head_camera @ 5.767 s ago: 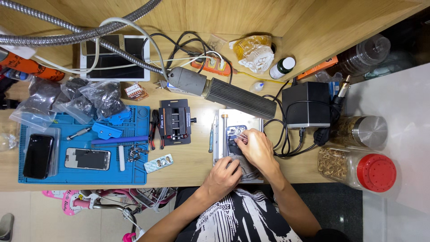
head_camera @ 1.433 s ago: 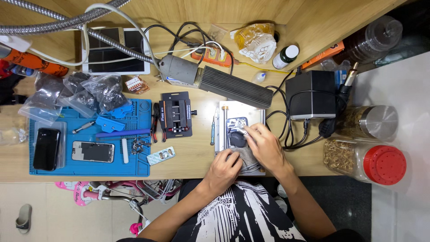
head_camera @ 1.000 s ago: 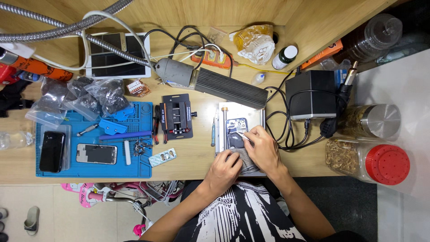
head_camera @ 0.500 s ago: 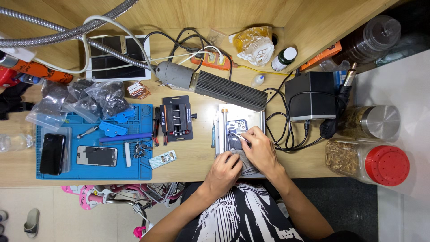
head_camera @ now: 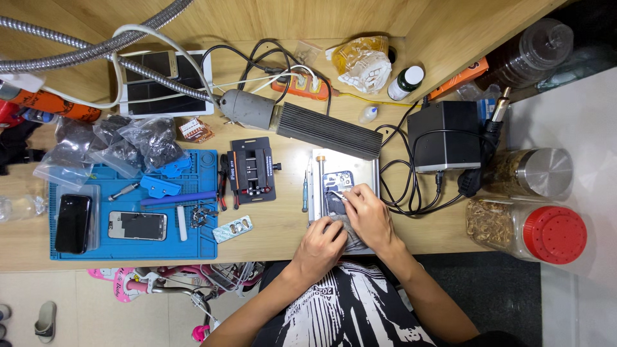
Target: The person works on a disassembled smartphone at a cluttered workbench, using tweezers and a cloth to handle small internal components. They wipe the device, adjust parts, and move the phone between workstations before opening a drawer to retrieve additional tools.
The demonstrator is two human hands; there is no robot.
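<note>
Looking down from the head camera, I see both hands working over a small dark phone body with its back open (head_camera: pixel 335 193), which lies on a silver metal plate (head_camera: pixel 366 168) near the front edge of the light wooden bench (head_camera: pixel 283 225). My right hand (head_camera: pixel 367 215) is pinched around a thin metal tool (head_camera: pixel 339 195), whose tip rests on the phone's upper half. My left hand (head_camera: pixel 321 243) is curled and pressed down on the phone's lower end, holding it flat; whether it grips anything else I cannot tell.

A slim screwdriver with a green handle (head_camera: pixel 305 191) lies just beside the plate on its left. Further left stands a black clamp fixture (head_camera: pixel 252 170), then a blue rubber work mat (head_camera: pixel 132 205) carrying a black phone (head_camera: pixel 72 223), a phone with its screen up (head_camera: pixel 137 225) and some small tools. A black ribbed metal block (head_camera: pixel 334 132) sits behind the plate, and a black box with cables (head_camera: pixel 445 136) is to its right.
</note>
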